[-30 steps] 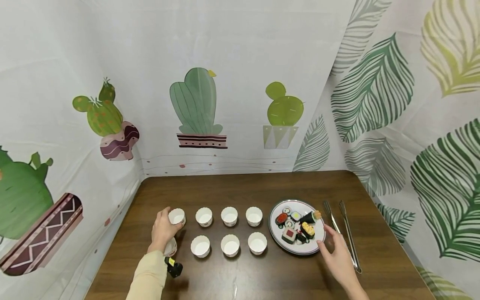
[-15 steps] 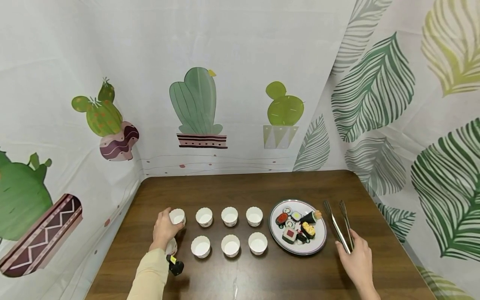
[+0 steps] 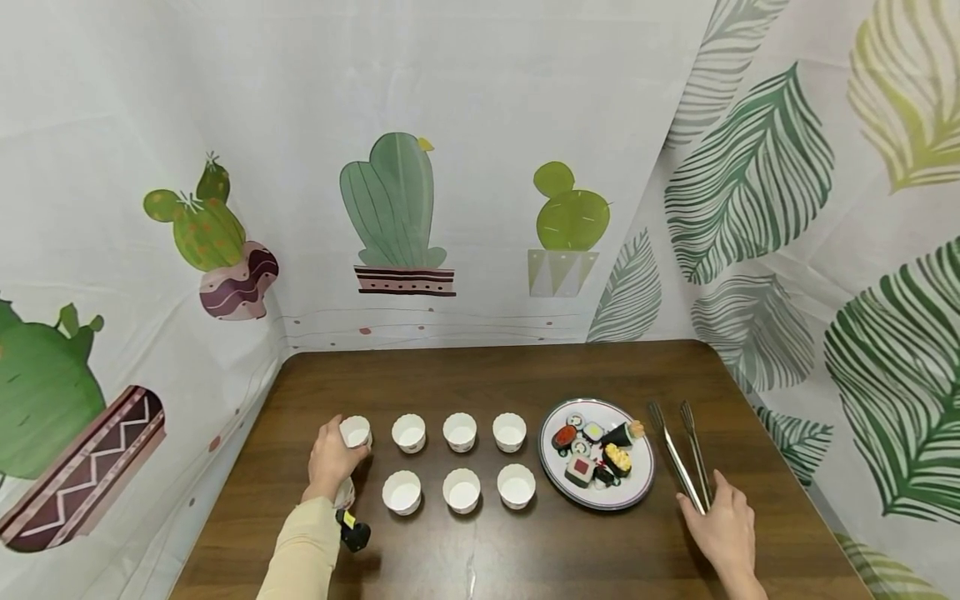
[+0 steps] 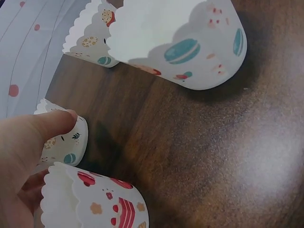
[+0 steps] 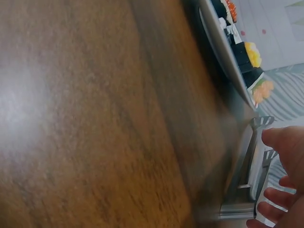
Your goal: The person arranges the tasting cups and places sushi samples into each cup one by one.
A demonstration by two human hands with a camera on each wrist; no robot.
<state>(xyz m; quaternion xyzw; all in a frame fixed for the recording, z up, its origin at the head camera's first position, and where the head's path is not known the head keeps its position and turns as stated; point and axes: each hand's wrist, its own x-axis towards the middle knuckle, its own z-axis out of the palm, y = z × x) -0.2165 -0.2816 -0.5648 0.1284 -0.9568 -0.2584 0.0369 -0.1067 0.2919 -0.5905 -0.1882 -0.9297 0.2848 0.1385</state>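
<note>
My left hand (image 3: pixel 330 461) is around the back-left white paper baking cup (image 3: pixel 356 432), thumb against its near side. In the left wrist view this cup (image 4: pixel 71 145) stands on the table behind a red-patterned cup (image 4: pixel 107 202). My right hand (image 3: pixel 726 529) is at the near end of the metal tongs (image 3: pixel 678 467), thumb on one side and fingers on the other. The right wrist view shows the thumb and loosely bent fingers spread apart around the tongs (image 5: pixel 237 211), which lie on the table. Part of their near end is hidden in the head view.
Several more white baking cups (image 3: pixel 459 432) stand in two rows on the brown table (image 3: pixel 480 379). A round plate (image 3: pixel 637 495) of sushi pieces (image 3: pixel 580 469) lies between the cups and the tongs. Patterned cloth (image 3: pixel 495 100) hangs behind the table.
My right hand has moved from the plate's right edge to the near end of the tongs, then shifted slightly toward me and right. The left hand has stayed at the same cup.
</note>
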